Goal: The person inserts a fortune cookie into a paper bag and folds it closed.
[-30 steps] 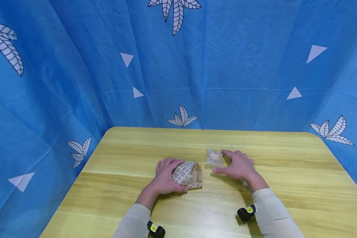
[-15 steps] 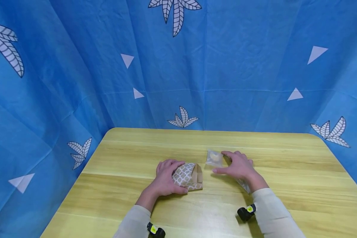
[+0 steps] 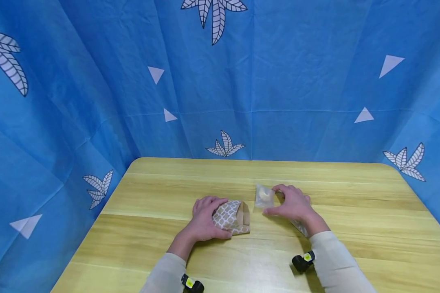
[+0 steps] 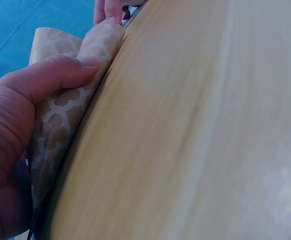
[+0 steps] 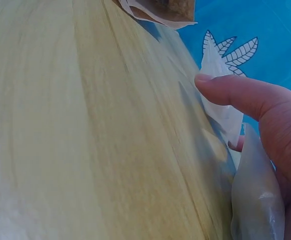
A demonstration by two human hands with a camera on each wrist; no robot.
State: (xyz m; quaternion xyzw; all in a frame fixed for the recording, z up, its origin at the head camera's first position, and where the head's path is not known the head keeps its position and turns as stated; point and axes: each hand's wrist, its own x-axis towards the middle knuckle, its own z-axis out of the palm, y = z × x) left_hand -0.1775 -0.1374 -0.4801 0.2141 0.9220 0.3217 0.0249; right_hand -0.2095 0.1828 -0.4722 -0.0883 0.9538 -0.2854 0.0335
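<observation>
A brown paper bag (image 3: pixel 228 217) with a white lattice pattern lies on the table, its mouth facing right. My left hand (image 3: pixel 205 217) grips it from the left, and in the left wrist view the thumb lies across its patterned side. My right hand (image 3: pixel 294 203) holds a small translucent packet (image 3: pixel 264 196) with a pale ring-shaped thing inside, thumb and index finger at its edges. In the right wrist view this packet (image 5: pixel 220 97) stands tilted up beside the thumb. A second translucent packet (image 5: pixel 258 187) sits under the right palm, mostly hidden in the head view.
The pale wooden table (image 3: pixel 161 179) reaches back to a blue curtain (image 3: pixel 289 81) printed with white leaves and triangles. Small black cameras are strapped to both wrists, the right wrist camera (image 3: pixel 302 262) hanging low over the tabletop.
The right thumb and index finger have closed in on the packet, which has turned slightly and tipped up. More of the second packet shows under the right palm than at first. The left hand has stayed put.
</observation>
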